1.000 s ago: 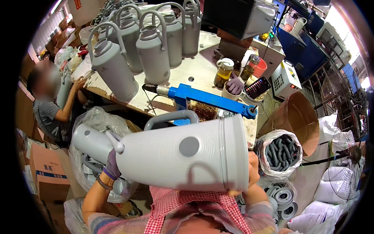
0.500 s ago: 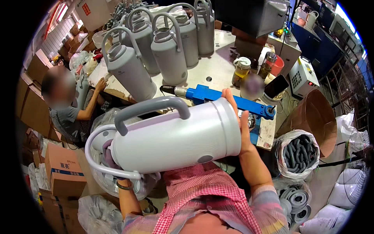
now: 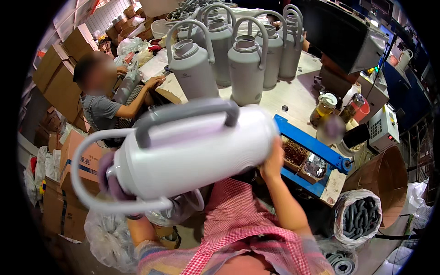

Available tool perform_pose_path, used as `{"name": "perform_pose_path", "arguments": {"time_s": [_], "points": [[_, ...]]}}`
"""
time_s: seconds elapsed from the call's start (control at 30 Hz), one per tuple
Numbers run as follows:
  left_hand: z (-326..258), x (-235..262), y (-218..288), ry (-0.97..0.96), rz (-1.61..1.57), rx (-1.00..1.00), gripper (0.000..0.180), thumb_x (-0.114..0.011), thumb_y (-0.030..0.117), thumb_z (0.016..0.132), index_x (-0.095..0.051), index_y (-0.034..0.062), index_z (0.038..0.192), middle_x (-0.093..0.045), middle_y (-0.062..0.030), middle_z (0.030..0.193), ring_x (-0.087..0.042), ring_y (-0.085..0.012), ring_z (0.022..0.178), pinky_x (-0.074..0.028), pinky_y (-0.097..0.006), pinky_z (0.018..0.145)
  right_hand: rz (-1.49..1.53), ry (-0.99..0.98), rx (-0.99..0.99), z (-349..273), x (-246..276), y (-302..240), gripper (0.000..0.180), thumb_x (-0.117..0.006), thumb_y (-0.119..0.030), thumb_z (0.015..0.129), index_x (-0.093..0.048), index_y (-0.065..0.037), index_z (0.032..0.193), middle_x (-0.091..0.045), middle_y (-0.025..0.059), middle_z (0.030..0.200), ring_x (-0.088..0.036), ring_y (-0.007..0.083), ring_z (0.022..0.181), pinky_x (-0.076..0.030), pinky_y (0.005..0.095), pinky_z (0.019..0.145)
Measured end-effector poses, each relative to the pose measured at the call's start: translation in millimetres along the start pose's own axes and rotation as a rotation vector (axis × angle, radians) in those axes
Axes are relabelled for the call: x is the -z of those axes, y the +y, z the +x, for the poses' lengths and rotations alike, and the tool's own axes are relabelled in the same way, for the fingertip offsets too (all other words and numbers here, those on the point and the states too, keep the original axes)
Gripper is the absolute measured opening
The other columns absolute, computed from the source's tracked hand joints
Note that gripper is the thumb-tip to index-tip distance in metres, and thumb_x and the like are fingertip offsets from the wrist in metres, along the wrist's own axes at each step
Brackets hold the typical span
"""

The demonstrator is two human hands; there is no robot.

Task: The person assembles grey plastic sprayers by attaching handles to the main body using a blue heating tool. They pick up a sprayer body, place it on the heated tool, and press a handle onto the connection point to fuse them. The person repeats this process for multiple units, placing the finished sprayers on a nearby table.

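Observation:
A large light-grey vacuum jug (image 3: 197, 160) lies tilted on its side in front of my chest, blurred by motion. Its dark grey side handle (image 3: 183, 114) faces up, and the pale carrying handle (image 3: 81, 160) loops out past the mouth end. My left hand (image 3: 109, 176), in a mauve glove, grips the jug at its neck; the fingers are partly hidden. At the base end, my right hand (image 3: 273, 159) is bare and presses against the rim, with most fingers behind the jug.
Several similar jugs (image 3: 246, 71) stand on the white table (image 3: 293, 98). A blue clamp arm (image 3: 311, 144) lies by small boxes of metal parts (image 3: 295, 152). A bag of dark grey handles (image 3: 360, 217) stands right. A co-worker (image 3: 105, 101) sits left, near cartons (image 3: 75, 158).
The jug has moved left relative to the table, its base now clear of the blue clamp arm. My right hand has shifted lower around the base. The whole view has turned left.

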State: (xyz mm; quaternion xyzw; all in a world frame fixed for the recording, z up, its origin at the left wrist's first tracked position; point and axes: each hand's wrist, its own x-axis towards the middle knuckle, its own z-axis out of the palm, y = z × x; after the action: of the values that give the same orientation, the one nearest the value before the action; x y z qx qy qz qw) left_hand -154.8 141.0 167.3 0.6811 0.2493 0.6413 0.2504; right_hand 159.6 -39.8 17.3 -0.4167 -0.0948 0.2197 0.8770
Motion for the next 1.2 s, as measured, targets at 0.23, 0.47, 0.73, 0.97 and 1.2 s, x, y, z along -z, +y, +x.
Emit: {"name": "perform_pose_path", "arguments": {"time_s": [0.23,0.47,0.73,0.97,1.2], "points": [[95.3,-14.8,54.4,-0.587,0.28,-0.389,0.036,-0.065,0.025,0.082,-0.067,0.0023,0.11,-0.067,-0.0169,0.114,-0.065,-0.0276,0.104,-0.051,-0.041,0.09,-0.862,-0.797,-0.275,51.1,-72.3,21.1,0.064,-0.056,-0.045,0.1,-0.045,0.003,0.141,-0.058,0.0184,0.129,-0.056,0.0246,0.119,-0.044,0.036,0.104],[153.3,-159.1,-42.1,-0.574,0.456,-0.602,0.034,-0.074,0.026,0.077,-0.072,0.0101,0.106,-0.07,-0.0122,0.099,-0.068,-0.0318,0.088,-0.053,-0.04,0.083,-0.76,-0.372,0.378,192.4,-82.8,-86.2,0.06,-0.065,-0.035,0.094,-0.048,0.002,0.138,-0.053,0.0214,0.137,-0.053,0.0284,0.124,-0.042,0.0381,0.105],[184.2,-247.5,-117.0,-0.469,0.61,-0.383,0.039,-0.07,0.044,0.081,-0.074,0.0113,0.102,-0.072,-0.0126,0.097,-0.069,-0.0308,0.088,-0.054,-0.04,0.082,-0.76,-0.186,0.289,299.2,-133.8,-91.5,0.064,-0.072,-0.034,0.089,-0.05,0.007,0.133,-0.058,0.0181,0.122,-0.057,0.0226,0.112,-0.045,0.0337,0.096],[233.3,-305.5,-170.2,-0.397,0.706,-0.298,0.047,-0.065,0.053,0.08,-0.074,0.016,0.108,-0.072,-0.0119,0.101,-0.068,-0.0314,0.094,-0.052,-0.042,0.088,-0.557,-0.064,0.381,283.4,-149.7,-113.4,0.031,-0.073,-0.034,0.089,-0.066,-0.004,0.087,-0.048,-0.0058,0.066,-0.041,0.0061,0.059,-0.032,0.0247,0.054],[264.5,-324.5,-209.7,-0.025,0.681,-0.469,0.045,-0.067,0.047,0.085,-0.071,0.0085,0.108,-0.068,-0.0167,0.112,-0.064,-0.036,0.104,-0.049,-0.045,0.094,-0.227,-0.488,0.755,226.7,-57.4,-258.4,0.041,-0.058,-0.037,0.094,-0.042,-0.017,0.062,-0.031,-0.006,0.053,-0.025,0.0065,0.049,-0.023,0.0272,0.052]]}}
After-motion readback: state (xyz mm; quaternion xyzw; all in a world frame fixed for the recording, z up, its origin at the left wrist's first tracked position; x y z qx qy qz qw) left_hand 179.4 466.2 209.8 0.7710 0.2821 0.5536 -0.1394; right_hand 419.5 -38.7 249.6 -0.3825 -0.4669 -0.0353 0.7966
